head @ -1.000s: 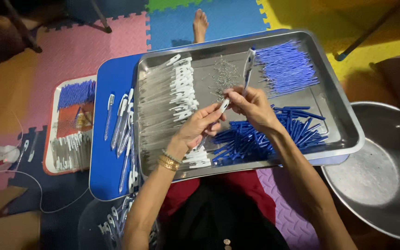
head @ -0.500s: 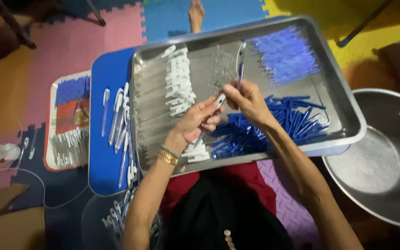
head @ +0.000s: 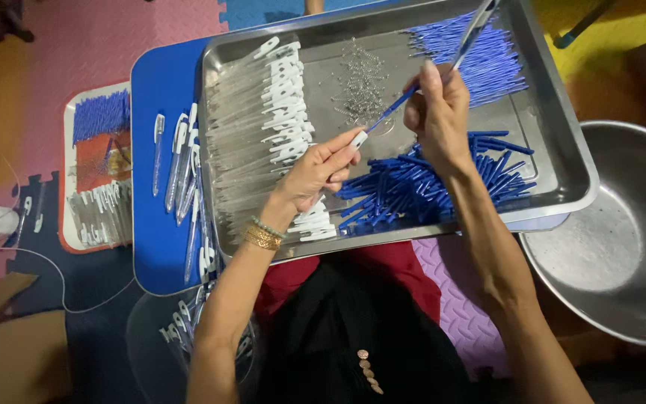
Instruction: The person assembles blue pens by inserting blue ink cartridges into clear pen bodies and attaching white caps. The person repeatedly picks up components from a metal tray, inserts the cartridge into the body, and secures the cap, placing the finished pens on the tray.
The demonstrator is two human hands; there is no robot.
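Note:
Over a steel tray (head: 562, 157), my left hand (head: 315, 173) pinches the white end of a pen. My right hand (head: 437, 112) grips the same pen (head: 420, 82) further up, its clear barrel slanting up to the right with a blue refill inside. Inside the tray lie a row of clear barrels with white clips (head: 263, 135), a heap of small metal springs (head: 362, 82), thin blue refills (head: 480, 60) at the top right, and a pile of blue pen parts (head: 428, 187) under my right wrist.
The tray rests on a blue board (head: 162, 254) that carries several finished pens (head: 185, 168). A smaller tray (head: 99, 176) with blue and white parts lies left on foam mats. A large steel bowl (head: 614, 239) stands at the right. A clear container (head: 181, 329) of pens sits below.
The pen has been drawn out longer between my hands. My right hand has moved up and right along it, while the left keeps the white end.

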